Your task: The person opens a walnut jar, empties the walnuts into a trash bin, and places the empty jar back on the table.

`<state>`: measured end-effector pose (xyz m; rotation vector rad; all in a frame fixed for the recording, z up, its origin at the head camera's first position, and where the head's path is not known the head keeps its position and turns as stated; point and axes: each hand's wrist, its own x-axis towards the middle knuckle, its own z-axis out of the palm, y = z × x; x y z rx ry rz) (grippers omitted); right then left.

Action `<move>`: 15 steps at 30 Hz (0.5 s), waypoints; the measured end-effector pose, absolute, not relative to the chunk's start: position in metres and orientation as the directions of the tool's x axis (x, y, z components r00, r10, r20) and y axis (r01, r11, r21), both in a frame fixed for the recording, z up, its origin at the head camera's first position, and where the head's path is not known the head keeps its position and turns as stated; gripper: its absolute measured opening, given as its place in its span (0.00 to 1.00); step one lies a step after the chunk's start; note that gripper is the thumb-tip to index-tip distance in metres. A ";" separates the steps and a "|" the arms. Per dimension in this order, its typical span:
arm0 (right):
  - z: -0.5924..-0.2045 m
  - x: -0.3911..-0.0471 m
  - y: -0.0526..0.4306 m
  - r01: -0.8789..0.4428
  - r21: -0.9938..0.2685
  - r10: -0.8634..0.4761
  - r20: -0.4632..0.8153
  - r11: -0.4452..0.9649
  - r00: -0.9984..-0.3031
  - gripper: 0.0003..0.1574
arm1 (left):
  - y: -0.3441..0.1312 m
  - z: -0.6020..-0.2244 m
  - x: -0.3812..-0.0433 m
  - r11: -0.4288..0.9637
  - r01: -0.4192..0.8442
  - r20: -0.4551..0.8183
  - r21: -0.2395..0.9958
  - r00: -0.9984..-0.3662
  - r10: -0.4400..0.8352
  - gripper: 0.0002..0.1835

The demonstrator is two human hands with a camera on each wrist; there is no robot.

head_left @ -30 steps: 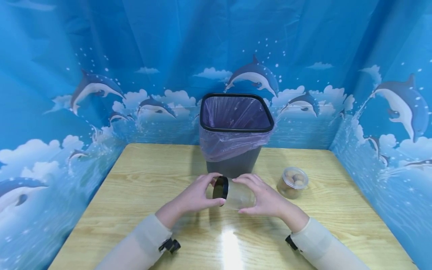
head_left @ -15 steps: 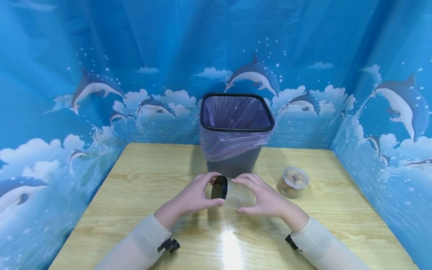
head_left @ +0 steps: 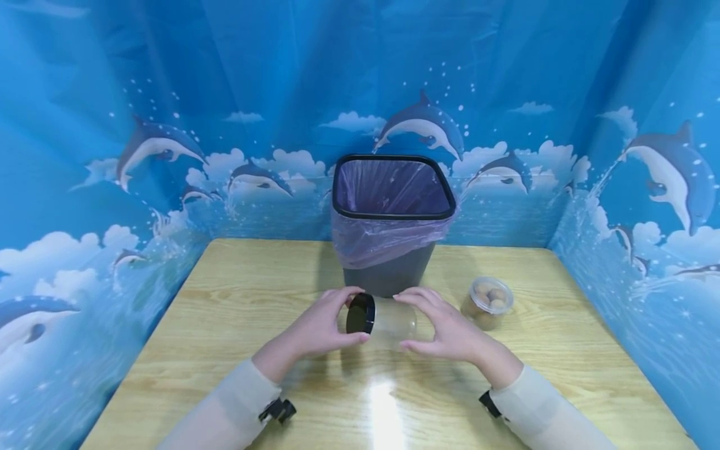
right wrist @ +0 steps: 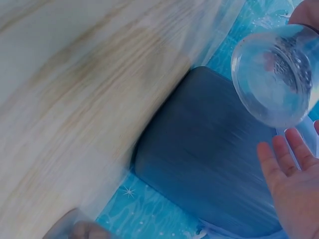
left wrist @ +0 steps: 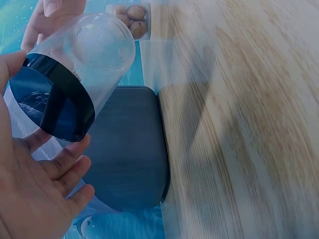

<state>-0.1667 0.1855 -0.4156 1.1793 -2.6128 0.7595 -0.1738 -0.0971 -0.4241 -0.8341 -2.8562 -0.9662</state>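
A clear jar (head_left: 395, 323) with a black lid (head_left: 367, 314) lies sideways in the air above the table. My left hand (head_left: 322, 324) grips it at the lid, thumb and forefinger on the rim. In the left wrist view, small dark specks show inside the jar (left wrist: 107, 47), and the other left fingers extend below the lid. My right hand (head_left: 452, 330) is spread around the jar's base end without holding it. The right wrist view shows a gap between the right fingers (right wrist: 284, 157) and the jar's round base (right wrist: 271, 82).
A dark grey bin (head_left: 388, 275) lined with a purple bag (head_left: 382, 240) stands just behind the hands. Right of it sits a small clear tub (head_left: 487, 304) of walnuts. Blue dolphin sheeting (head_left: 270, 81) surrounds the wooden table (head_left: 253, 281).
The right hand has let go of the jar's base, and its fingers have moved away to the right. The left hand has shifted slightly left with the jar.
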 end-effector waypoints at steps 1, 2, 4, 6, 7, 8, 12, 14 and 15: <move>-0.415 -0.166 0.187 -0.737 -0.380 -0.647 0.357 0.559 -0.674 0.46 | -0.098 -0.424 -0.174 0.670 0.490 0.180 0.558 -0.859 0.479 0.46; -0.415 -0.166 0.188 -0.736 -0.379 -0.645 0.356 0.561 -0.676 0.46 | -0.099 -0.424 -0.174 0.673 0.489 0.183 0.554 -0.861 0.475 0.46; -0.414 -0.167 0.191 -0.732 -0.379 -0.643 0.353 0.566 -0.680 0.45 | -0.101 -0.425 -0.175 0.684 0.485 0.189 0.545 -0.866 0.464 0.45; -0.412 -0.166 0.193 -0.732 -0.376 -0.642 0.356 0.567 -0.680 0.45 | -0.104 -0.425 -0.176 0.697 0.479 0.191 0.534 -0.871 0.452 0.45; -0.411 -0.166 0.194 -0.731 -0.376 -0.642 0.351 0.570 -0.681 0.44 | -0.105 -0.425 -0.176 0.706 0.474 0.190 0.527 -0.875 0.445 0.45; -0.410 -0.166 0.196 -0.729 -0.377 -0.642 0.349 0.571 -0.683 0.44 | -0.107 -0.424 -0.176 0.713 0.471 0.190 0.519 -0.877 0.441 0.46; -0.405 -0.163 0.202 -0.727 -0.375 -0.632 0.361 0.575 -0.686 0.45 | -0.112 -0.423 -0.175 0.729 0.455 0.183 0.511 -0.886 0.425 0.46; -0.404 -0.162 0.205 -0.727 -0.367 -0.628 0.368 0.580 -0.686 0.45 | -0.114 -0.422 -0.175 0.735 0.449 0.178 0.508 -0.890 0.420 0.47; -0.403 -0.162 0.206 -0.725 -0.363 -0.623 0.372 0.584 -0.688 0.45 | -0.116 -0.422 -0.175 0.738 0.443 0.173 0.510 -0.893 0.416 0.47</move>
